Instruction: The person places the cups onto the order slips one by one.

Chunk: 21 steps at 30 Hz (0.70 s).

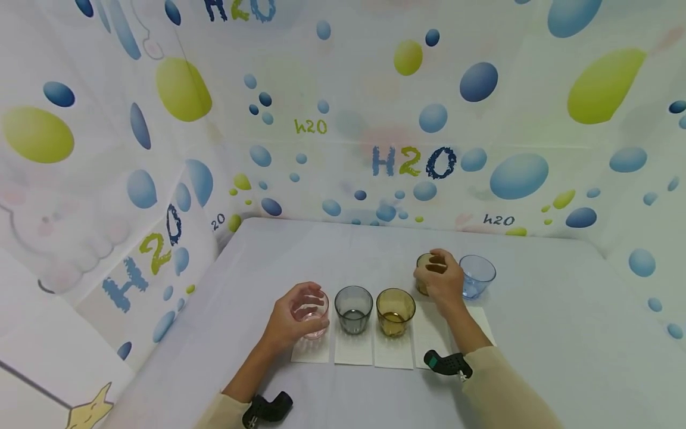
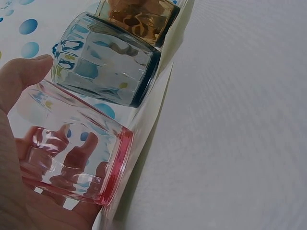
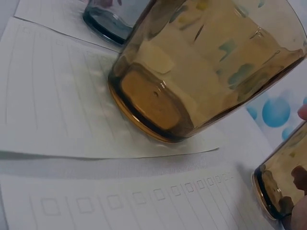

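Observation:
My left hand point(image 1: 289, 319) curls round a clear pink glass point(image 2: 76, 148), thumb near its rim and fingers behind it. The pink glass stands upright on a white paper strip. To its right come a grey-blue glass point(image 1: 354, 313) and an amber glass point(image 1: 395, 316), each on its own strip. Farther back, my right hand point(image 1: 446, 280) grips a second amber glass point(image 1: 421, 287) by its sides; in the right wrist view only fingertips and part of this glass point(image 3: 276, 189) show at the right edge. A light blue glass point(image 1: 477, 279) stands just right of that hand.
Several white paper strips point(image 1: 354, 351) lie side by side on the white-covered table point(image 1: 300, 250). The strips under my right forearm are partly hidden. A printed curtain point(image 1: 343, 89) with blue and green dots hangs behind the table and along the left.

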Tool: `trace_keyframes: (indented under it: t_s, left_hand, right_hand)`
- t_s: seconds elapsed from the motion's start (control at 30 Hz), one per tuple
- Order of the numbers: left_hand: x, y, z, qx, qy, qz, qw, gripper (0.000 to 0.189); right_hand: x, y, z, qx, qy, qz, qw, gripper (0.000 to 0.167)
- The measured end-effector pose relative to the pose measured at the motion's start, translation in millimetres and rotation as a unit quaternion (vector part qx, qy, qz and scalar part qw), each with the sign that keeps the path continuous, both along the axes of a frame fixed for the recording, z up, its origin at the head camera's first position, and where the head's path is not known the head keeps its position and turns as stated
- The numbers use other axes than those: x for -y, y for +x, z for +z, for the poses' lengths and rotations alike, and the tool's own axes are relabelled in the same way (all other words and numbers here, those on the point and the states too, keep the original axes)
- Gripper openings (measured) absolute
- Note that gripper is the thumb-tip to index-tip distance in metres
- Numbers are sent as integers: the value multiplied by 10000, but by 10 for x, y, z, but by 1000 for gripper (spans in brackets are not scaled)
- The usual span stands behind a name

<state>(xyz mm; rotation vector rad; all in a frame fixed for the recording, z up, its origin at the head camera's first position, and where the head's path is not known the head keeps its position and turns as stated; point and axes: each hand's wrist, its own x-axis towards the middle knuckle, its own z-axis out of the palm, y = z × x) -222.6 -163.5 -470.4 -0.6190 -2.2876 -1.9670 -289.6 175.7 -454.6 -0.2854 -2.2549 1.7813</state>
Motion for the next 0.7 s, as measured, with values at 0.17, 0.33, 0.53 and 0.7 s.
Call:
trace_keyframes:
  t_s: [0.17,0.33,0.53,0.7]
  left_hand:
    - [8,3,-4,-29,-21,12,10000,66]
    - [11,10,-4,-10,-36,33,10000,66]
    - [10,5,-17,-58,-19,3,10000,66]
    - [3,10,-11,-104,-40,0,9999,65]
  right_hand:
    - [-11,43,-3,-38,2,110,9999,57]
    - [-18,87,2,-112,72,199,9997,56]
    - [-18,142,55,-295,29,288,9991,56]
    - [-3,192,76,-378,130,298,9988,54]
